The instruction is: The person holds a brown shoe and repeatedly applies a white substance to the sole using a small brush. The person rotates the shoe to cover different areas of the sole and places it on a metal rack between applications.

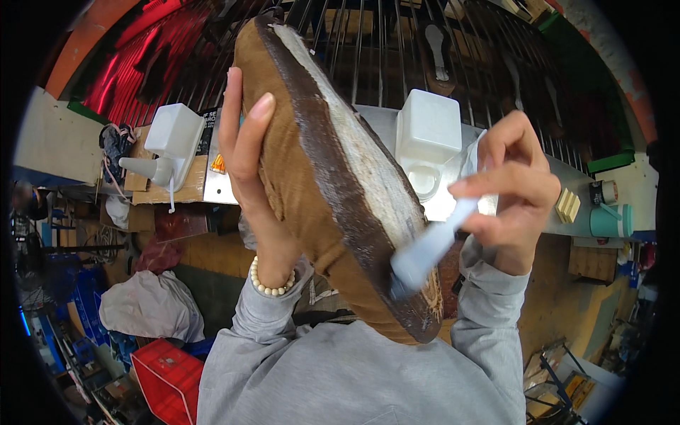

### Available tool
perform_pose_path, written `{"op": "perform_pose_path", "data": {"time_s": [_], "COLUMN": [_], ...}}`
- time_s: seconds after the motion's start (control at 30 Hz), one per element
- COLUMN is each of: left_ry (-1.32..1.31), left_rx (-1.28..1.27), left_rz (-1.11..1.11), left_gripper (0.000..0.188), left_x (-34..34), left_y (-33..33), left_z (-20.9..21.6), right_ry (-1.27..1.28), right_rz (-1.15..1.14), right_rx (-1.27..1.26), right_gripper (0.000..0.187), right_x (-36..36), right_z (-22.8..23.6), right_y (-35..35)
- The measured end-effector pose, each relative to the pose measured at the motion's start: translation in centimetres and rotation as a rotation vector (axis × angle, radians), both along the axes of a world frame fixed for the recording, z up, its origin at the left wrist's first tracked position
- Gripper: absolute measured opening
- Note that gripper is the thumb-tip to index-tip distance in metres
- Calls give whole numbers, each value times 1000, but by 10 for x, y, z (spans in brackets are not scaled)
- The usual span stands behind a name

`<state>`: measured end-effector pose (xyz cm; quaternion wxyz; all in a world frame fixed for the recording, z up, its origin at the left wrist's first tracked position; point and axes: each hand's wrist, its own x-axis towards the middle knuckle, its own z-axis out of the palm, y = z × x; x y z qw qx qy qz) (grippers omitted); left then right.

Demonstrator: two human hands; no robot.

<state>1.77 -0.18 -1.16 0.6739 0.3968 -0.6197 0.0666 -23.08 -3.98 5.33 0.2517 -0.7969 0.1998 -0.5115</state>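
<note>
Metal rods of a slatted rack (382, 57) span the far side of our workplace, glowing red at the left. Just this side of it runs a metal counter (382, 122). We wear a grey top (368, 379); on the floor side, to our left, are a red crate (170, 382) and, beyond it, a rumpled pale cloth (152, 312).

At centre, a brown shoe (333, 177) is held aslant in the air between us and the counter, its underside turned up and to the right, a pale strip running within a dark, glossy border. A dark shoe bottom (438, 57) lies on the rods.

Our hands are apart: the left hand (248, 163) is clamped on the shoe's brown side, while the right hand (517, 188) pinches a pale brush-like tool (439, 244). The tool's blurred end is over the shoe's near end; whether it touches, we cannot tell.

On the counter stand two white containers, one at left (173, 131), one (428, 124) between the shoe and our right hand. A teal cup (611, 221) is farther right, near small yellowish blocks (567, 205). Pale beads form a bracelet (268, 290) on our left wrist.
</note>
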Motion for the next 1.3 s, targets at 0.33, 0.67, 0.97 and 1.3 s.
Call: {"op": "perform_pose_path", "data": {"time_s": [0.33, 0.67, 0.97, 1.3], "left_ry": [18, -60, 343, 511], "left_rx": [46, 149, 397, 613], "left_rz": [5, 78, -297, -631], "left_gripper": [66, 78, 95, 92], "left_x": [1, 9, 0, -14], "left_y": [6, 10, 32, 48], "left_z": [0, 5, -8, -32], "right_ry": [39, 12, -22, -22], "right_rz": [30, 133, 219, 315], "right_rx": [-70, -63, -40, -63], "right_gripper": [44, 50, 49, 48], "right_x": [2, 2, 22, 53], "right_z": [10, 8, 9, 16], "right_y": [-9, -6, -13, -20]}}
